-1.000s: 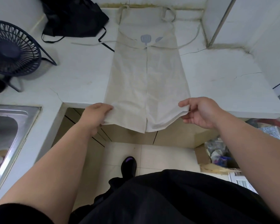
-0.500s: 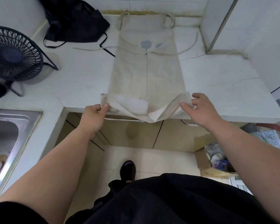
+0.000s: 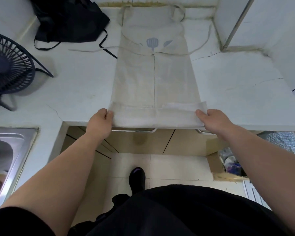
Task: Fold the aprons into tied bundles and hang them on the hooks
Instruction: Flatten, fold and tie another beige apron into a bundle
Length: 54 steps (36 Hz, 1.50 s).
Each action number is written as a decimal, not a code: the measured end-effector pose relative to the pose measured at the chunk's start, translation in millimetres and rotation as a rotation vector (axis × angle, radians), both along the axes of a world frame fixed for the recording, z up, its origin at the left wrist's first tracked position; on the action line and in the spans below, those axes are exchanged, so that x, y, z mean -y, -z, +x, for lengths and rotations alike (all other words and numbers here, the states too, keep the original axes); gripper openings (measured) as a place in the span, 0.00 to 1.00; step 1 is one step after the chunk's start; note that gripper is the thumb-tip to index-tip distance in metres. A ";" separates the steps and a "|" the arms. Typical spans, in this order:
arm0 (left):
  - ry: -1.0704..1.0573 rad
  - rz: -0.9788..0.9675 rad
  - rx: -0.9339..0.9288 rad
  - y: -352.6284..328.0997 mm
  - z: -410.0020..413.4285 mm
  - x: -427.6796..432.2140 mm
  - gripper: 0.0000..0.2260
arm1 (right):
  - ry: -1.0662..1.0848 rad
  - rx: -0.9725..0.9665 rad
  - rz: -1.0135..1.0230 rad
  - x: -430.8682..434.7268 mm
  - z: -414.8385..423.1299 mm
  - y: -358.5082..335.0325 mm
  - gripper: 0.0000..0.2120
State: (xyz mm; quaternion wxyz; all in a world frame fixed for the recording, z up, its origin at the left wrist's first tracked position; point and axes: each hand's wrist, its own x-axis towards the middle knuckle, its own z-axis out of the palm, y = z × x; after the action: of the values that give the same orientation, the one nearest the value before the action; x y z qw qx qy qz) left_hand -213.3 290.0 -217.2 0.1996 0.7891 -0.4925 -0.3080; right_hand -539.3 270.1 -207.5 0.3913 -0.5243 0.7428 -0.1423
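A beige apron (image 3: pixel 153 79) with a blue spatula print lies lengthwise on the white counter (image 3: pixel 78 86), its sides folded in to meet along a centre line. Its bottom end is turned up into a narrow flat band at the counter's front edge. My left hand (image 3: pixel 99 121) pinches the band's left end. At the band's right end, my right hand (image 3: pixel 211 120) grips the fold. The apron's long ties trail out to both sides near the top. A black apron (image 3: pixel 70 19) sits crumpled at the back left.
A dark desk fan (image 3: pixel 8 65) stands at the left on the counter. A steel sink (image 3: pixel 5 159) is at the lower left. A white wall panel (image 3: pixel 262 23) rises at the back right. Below the counter are cabinet doors, a tiled floor and a cardboard box (image 3: pixel 228 169).
The apron's bottom end hung over the counter edge a second ago. Both hands lifted it and folded it up onto the counter, where it now lies as a flat band.
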 end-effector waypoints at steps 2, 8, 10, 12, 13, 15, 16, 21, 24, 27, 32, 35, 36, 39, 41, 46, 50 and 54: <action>0.012 0.038 0.069 4.0 1.3 5.0 0.17 | -0.018 -0.071 0.020 3.3 0.2 1.2 0.21; -0.015 0.076 0.235 8.2 -4.2 8.1 0.16 | -0.081 -0.272 0.099 11.4 3.5 0.6 0.24; -0.026 0.074 0.261 9.6 -5.5 6.1 0.16 | -0.079 -0.298 0.114 13.4 5.0 0.7 0.25; -0.053 0.081 0.242 11.3 -4.9 5.2 0.16 | -0.082 -0.326 0.125 15.5 5.6 1.3 0.25; -0.078 0.081 0.222 11.8 -4.3 4.9 0.16 | -0.087 -0.342 0.123 16.2 5.2 2.3 0.26; -0.139 0.067 0.184 12.5 -3.3 4.9 0.16 | -0.091 -0.369 0.108 17.3 4.6 4.7 0.26; -0.166 0.065 0.163 12.4 -3.3 5.2 0.15 | -0.084 -0.379 0.102 17.6 4.6 5.8 0.26; -0.309 0.108 0.054 8.2 -1.1 12.2 0.12 | -0.007 -0.369 0.124 20.4 12.3 2.8 0.24; -0.429 0.092 -0.113 4.9 2.6 13.2 0.06 | 0.040 -0.315 0.222 19.4 15.8 -1.3 0.25; -0.457 0.078 -0.211 1.7 7.8 11.2 0.11 | 0.158 -0.111 0.360 15.6 18.2 -2.6 0.25; -0.398 0.097 -0.314 -9.5 20.7 11.3 0.06 | 0.323 0.210 0.337 12.7 17.6 -0.3 0.14; -0.364 0.155 -0.402 -16.0 22.7 14.8 0.07 | 0.359 0.248 0.268 15.2 14.7 -4.0 0.10; -0.340 0.164 -0.402 -17.8 22.4 16.3 0.07 | 0.362 0.252 0.226 17.2 14.5 -6.8 0.12; -0.260 0.186 -0.443 -22.1 24.6 19.6 0.09 | 0.312 0.316 0.142 21.7 16.9 -17.4 0.15; -0.221 0.236 -0.511 -24.3 26.3 21.3 0.11 | 0.296 0.380 0.184 23.4 17.2 -23.3 0.10; -0.307 0.346 -0.791 -34.9 31.0 22.0 0.12 | 0.430 0.507 0.246 24.4 8.8 -25.1 0.01; -0.299 0.348 -0.851 -39.0 38.0 22.4 0.20 | 0.372 0.680 0.352 23.4 -3.6 -29.2 0.09; -0.365 0.334 -0.890 -35.4 40.3 23.1 0.22 | 0.179 0.652 0.509 24.0 -10.4 -30.3 0.17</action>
State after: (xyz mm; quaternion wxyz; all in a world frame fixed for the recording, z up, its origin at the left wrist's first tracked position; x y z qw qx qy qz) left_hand -173.0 266.9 -181.9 0.3119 0.6756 -0.1579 -0.6491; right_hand -549.7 246.1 -177.2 0.7088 -0.2718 0.6343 -0.1463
